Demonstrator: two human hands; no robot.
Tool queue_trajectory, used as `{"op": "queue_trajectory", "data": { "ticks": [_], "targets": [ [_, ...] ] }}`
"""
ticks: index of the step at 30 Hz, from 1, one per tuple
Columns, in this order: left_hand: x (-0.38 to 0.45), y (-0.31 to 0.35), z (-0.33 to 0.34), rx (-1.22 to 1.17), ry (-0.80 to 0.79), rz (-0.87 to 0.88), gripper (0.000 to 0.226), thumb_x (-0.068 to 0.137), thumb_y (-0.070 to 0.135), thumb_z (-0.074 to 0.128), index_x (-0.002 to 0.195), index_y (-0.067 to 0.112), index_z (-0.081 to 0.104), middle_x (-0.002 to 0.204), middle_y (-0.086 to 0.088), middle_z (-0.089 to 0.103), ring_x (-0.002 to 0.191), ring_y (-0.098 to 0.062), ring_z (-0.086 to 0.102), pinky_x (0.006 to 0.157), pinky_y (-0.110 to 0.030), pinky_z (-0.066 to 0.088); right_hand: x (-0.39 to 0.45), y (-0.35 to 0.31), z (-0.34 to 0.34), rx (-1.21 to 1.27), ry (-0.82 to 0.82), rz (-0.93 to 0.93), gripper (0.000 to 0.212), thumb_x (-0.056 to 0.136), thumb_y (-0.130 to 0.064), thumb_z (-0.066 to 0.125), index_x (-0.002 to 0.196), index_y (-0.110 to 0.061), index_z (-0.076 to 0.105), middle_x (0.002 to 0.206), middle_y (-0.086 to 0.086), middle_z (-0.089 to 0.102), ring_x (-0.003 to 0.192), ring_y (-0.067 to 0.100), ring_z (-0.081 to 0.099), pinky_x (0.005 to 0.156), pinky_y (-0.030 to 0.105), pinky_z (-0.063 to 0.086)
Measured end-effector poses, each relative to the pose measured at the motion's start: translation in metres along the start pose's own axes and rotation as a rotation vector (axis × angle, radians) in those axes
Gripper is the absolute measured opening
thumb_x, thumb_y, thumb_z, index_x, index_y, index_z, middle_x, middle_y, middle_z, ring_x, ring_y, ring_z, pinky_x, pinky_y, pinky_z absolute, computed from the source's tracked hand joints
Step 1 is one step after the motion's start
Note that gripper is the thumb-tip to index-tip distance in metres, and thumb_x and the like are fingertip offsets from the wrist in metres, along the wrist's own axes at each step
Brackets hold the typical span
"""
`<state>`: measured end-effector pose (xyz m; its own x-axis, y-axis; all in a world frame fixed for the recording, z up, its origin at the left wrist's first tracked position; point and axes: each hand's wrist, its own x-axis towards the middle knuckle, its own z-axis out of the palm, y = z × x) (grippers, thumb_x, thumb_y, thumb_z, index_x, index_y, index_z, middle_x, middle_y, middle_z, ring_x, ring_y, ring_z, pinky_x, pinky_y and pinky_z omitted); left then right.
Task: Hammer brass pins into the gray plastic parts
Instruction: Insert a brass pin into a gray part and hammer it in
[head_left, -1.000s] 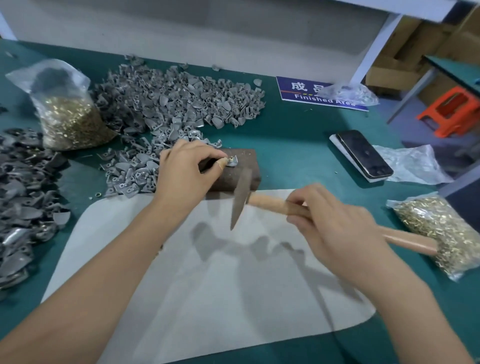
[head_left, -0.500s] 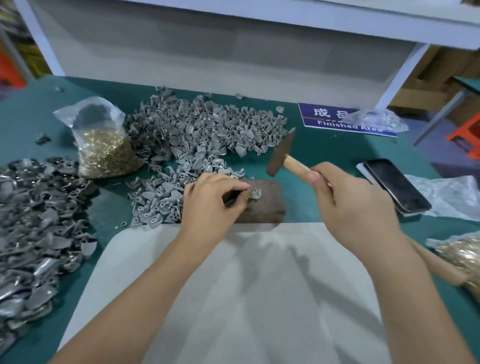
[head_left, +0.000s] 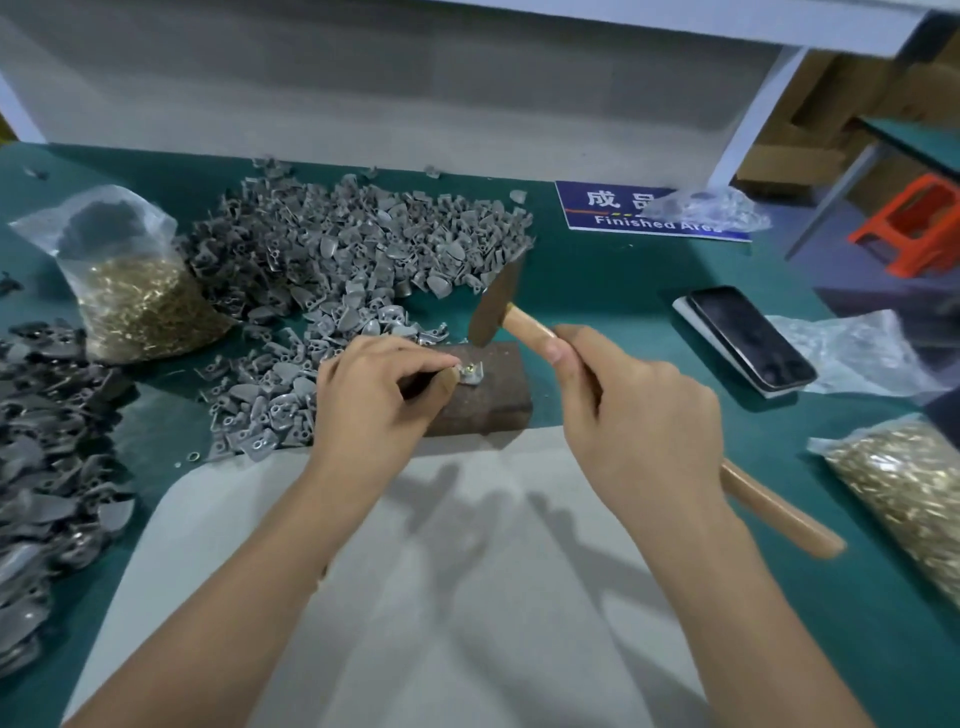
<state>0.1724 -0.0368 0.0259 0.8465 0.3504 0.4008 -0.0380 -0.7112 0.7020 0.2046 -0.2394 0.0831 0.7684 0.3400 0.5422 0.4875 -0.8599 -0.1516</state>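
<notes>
A small gray plastic part (head_left: 471, 372) with a brass pin (head_left: 468, 367) in it lies on a brown block (head_left: 493, 395). My left hand (head_left: 374, 400) pinches the part's left end between thumb and forefinger. My right hand (head_left: 644, 415) grips the wooden handle of a hammer (head_left: 524, 325). The hammer's metal head (head_left: 496, 301) is tilted, just above and behind the block's far edge, a short way from the part.
A large heap of gray parts (head_left: 337, 260) lies behind and left of the block, darker parts (head_left: 47, 441) at far left. Bags of brass pins sit at left (head_left: 140, 301) and right (head_left: 904, 483). A phone (head_left: 748, 338), a blue sign (head_left: 613, 213) and a white sheet (head_left: 415, 597) are nearby.
The hammer head has swung from low in front of the block up behind it, and now sits close over the block's far edge. My left hand keeps holding the part.
</notes>
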Motion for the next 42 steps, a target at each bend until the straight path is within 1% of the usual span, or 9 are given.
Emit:
{"op": "queue_trajectory", "data": {
  "ticks": [10,14,18,22,26,30,34,38,42],
  "targets": [
    [-0.001,0.002,-0.001,0.008,0.011,-0.021,0.010,0.086,0.031,0.079,0.095,0.035,0.082,0.095,0.018,0.073,0.102,-0.017,0.063,0.095,-0.054,0.046,-0.007,-0.003,0.004,-0.037,-0.098,0.004,0.040,0.105,-0.047,0.032,0.099,-0.031,0.068,0.053,-0.002,0.047,0.047,0.036,0.046,0.048,0.028,0.012],
    [-0.001,0.004,-0.002,0.014,0.010,-0.008,0.008,0.087,0.032,0.078,0.093,0.037,0.081,0.095,0.019,0.073,0.101,-0.014,0.064,0.097,-0.054,0.045,-0.005,-0.004,-0.001,0.085,0.090,0.066,0.029,0.104,-0.038,0.048,0.104,-0.024,0.074,0.053,0.001,0.054,0.043,0.035,0.049,0.049,0.027,0.023],
    [-0.001,0.005,-0.003,0.027,0.026,-0.012,0.011,0.085,0.029,0.080,0.094,0.035,0.081,0.094,0.018,0.073,0.098,-0.016,0.065,0.096,-0.055,0.045,-0.008,-0.008,0.003,-0.036,-0.117,0.028,0.043,0.106,-0.047,0.028,0.104,-0.030,0.068,0.055,-0.003,0.042,0.048,0.035,0.040,0.049,0.030,0.021],
    [-0.001,0.004,-0.002,0.022,0.024,0.003,0.006,0.087,0.035,0.077,0.092,0.038,0.081,0.094,0.021,0.072,0.098,-0.011,0.064,0.099,-0.055,0.043,-0.006,-0.008,-0.004,0.095,0.079,0.080,0.031,0.105,-0.039,0.045,0.104,-0.025,0.073,0.053,-0.005,0.039,0.043,0.033,0.044,0.049,0.027,0.022],
    [-0.002,0.005,-0.002,0.066,0.038,-0.026,0.007,0.085,0.036,0.079,0.092,0.039,0.081,0.093,0.021,0.072,0.099,-0.010,0.062,0.103,-0.054,0.038,-0.008,-0.005,0.002,-0.051,-0.118,0.050,0.041,0.107,-0.046,0.030,0.101,-0.029,0.067,0.055,-0.003,0.041,0.049,0.034,0.037,0.050,0.031,0.019],
    [-0.001,0.003,-0.002,0.048,0.029,-0.009,0.005,0.087,0.036,0.077,0.091,0.039,0.080,0.093,0.022,0.071,0.098,-0.010,0.063,0.101,-0.055,0.039,-0.005,-0.003,-0.002,0.103,0.091,0.113,0.029,0.105,-0.038,0.046,0.105,-0.027,0.072,0.053,-0.003,0.039,0.044,0.034,0.043,0.049,0.028,0.021],
    [-0.001,0.005,-0.001,0.057,0.046,-0.031,0.006,0.086,0.037,0.079,0.091,0.040,0.080,0.092,0.023,0.071,0.098,-0.009,0.061,0.103,-0.052,0.038,-0.006,0.002,0.005,-0.019,-0.111,0.065,0.041,0.107,-0.047,0.031,0.103,-0.030,0.068,0.055,-0.002,0.045,0.050,0.034,0.040,0.051,0.032,0.025],
    [-0.002,0.004,-0.002,0.038,0.034,-0.024,0.006,0.087,0.036,0.078,0.092,0.040,0.080,0.092,0.022,0.071,0.100,-0.010,0.062,0.103,-0.052,0.038,-0.005,0.002,0.000,0.132,0.076,0.111,0.031,0.106,-0.041,0.042,0.106,-0.029,0.071,0.053,-0.007,0.035,0.047,0.032,0.036,0.050,0.030,0.024],
    [-0.002,0.006,-0.003,0.047,0.036,-0.032,0.008,0.086,0.036,0.078,0.094,0.038,0.081,0.093,0.021,0.071,0.099,-0.012,0.061,0.102,-0.052,0.037,-0.009,-0.003,0.005,0.025,-0.092,0.007,0.040,0.106,-0.047,0.032,0.098,-0.030,0.068,0.053,-0.002,0.049,0.049,0.038,0.051,0.049,0.030,0.027]
  ]
}}
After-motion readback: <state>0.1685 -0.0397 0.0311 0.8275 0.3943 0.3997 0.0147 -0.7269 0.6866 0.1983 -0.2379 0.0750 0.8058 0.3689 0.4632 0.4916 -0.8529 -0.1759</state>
